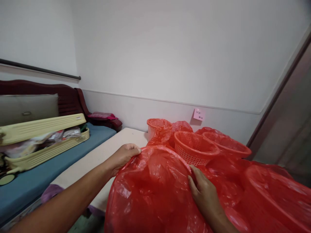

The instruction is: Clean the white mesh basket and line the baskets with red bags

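Observation:
A large red plastic bag (150, 191) covers a round basket in front of me, stretched over its rim. My left hand (123, 155) grips the bag's edge at the rim's far left. My right hand (204, 192) lies flat on the bag at the rim's right side, fingers together and pressing the film down. Behind stand three red mesh baskets (194, 147), some with red bags in or around them. Another bag-covered basket (277, 197) sits at the right.
The baskets rest on a cream table (97, 158). To the left is a blue-cushioned wooden sofa (36, 181) with an open yellow suitcase (43, 136) on it. A pink note (199, 114) is stuck to the wall. A door frame stands at the right.

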`<action>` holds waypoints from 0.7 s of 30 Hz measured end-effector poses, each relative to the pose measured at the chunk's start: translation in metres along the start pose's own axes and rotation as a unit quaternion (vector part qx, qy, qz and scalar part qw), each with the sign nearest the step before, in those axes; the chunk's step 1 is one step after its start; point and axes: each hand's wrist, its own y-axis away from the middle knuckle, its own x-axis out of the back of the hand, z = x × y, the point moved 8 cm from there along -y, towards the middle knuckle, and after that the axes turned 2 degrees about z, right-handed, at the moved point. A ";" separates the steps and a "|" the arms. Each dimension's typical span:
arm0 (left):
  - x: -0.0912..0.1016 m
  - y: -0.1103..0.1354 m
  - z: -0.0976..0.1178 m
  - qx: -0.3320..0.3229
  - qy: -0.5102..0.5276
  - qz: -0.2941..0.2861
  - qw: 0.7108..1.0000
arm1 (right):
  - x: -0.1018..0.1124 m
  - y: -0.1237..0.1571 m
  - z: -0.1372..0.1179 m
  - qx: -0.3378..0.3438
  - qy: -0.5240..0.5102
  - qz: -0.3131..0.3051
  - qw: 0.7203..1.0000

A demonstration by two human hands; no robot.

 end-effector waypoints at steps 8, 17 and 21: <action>-0.009 0.003 0.008 -0.112 -0.102 0.028 0.988 | -0.004 -0.004 -0.004 0.015 0.012 0.004 1.000; -0.052 0.012 -0.045 -0.025 0.043 -0.070 0.996 | -0.003 -0.002 -0.008 0.016 0.004 0.001 1.000; -0.051 0.017 -0.061 0.048 0.105 -0.081 0.990 | -0.002 -0.002 -0.008 0.012 0.005 -0.001 1.000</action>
